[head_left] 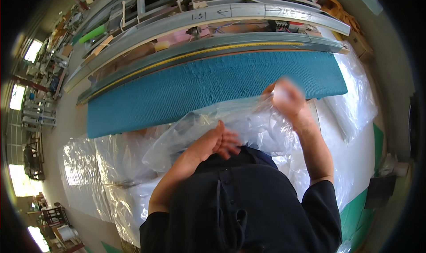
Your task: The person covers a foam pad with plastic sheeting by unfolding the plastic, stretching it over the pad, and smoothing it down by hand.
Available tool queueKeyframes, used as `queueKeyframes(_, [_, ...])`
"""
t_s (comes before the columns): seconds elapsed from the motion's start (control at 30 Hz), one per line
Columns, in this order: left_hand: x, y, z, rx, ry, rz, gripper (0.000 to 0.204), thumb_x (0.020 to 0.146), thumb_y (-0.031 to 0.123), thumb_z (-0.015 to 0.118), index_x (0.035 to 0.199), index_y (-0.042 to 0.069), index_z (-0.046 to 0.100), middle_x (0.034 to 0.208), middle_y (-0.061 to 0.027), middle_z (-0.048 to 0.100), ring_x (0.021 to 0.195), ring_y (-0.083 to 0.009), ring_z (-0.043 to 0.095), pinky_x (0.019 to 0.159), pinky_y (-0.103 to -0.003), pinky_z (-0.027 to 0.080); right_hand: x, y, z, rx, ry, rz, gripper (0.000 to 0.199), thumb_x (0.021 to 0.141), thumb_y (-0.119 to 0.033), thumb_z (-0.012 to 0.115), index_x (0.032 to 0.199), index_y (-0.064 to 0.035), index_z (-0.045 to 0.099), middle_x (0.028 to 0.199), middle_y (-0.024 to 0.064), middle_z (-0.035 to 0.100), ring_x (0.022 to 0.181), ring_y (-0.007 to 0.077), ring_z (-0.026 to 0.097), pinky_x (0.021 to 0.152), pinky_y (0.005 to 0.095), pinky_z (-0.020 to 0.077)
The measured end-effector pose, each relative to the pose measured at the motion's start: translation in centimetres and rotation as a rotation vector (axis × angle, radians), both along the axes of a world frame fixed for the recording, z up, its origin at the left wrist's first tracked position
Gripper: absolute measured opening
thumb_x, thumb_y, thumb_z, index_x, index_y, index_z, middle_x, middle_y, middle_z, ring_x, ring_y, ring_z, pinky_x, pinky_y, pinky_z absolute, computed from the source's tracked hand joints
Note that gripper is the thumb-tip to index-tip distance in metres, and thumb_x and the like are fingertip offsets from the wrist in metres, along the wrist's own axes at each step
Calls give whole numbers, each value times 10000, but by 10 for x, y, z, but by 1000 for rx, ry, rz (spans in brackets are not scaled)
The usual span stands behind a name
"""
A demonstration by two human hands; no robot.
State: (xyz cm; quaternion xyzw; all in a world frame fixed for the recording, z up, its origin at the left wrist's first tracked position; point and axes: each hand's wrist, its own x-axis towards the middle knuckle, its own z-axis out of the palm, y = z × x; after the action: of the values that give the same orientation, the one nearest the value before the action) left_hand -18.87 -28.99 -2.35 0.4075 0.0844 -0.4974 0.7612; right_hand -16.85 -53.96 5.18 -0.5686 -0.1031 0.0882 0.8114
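A clear plastic film bag or sheet [204,120] is bunched in front of my body, along the near edge of a work surface covered in ribbed blue material [213,80]. My left hand [226,142] is beside the film with its fingers spread, and nothing shows in its grasp. Farther to the right, my right hand [288,97] is raised at the film's upper right end, over the near edge of the blue surface. Motion smears its fingers, so whether they grip the film cannot be made out.
Behind the blue surface runs a metal rail with a yellow measuring tape [199,55], and beyond it a metal bar [248,11] and machine frame. More clear plastic lies at the right [350,93] and lower left [84,168]. A cardboard box [360,44] stands at far right.
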Motion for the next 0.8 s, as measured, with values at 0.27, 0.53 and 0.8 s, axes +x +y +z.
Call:
queueKeyframes(0.27, [6, 15, -2, 0, -379, 401, 171, 866, 168, 601, 903, 3, 632, 851, -42, 628, 794, -125, 587, 752, -275, 462, 21, 5, -21, 220, 118, 533, 796, 740, -775, 374, 876, -4, 520, 911, 137, 602, 859, 214, 609, 653, 319, 525])
queueKeyframes(0.53, [7, 13, 23, 207, -694, 703, 172, 859, 164, 621, 894, -5, 617, 825, -11, 622, 733, -68, 549, 673, -216, 436, 26, 80, -38, -617, -147, 423, 446, 885, -408, 533, 907, 35, 584, 704, 85, 557, 695, 152, 525, 650, 298, 454])
queueKeyframes(0.8, [-12, 42, 42, 205, -619, 739, 186, 902, 171, 545, 843, -5, 558, 707, -66, 592, 619, -156, 591, 611, -282, 479, 56, 58, -28, -585, -161, 74, 194, 896, -161, 567, 838, 22, 587, 659, 28, 536, 646, 68, 456, 591, 237, 428])
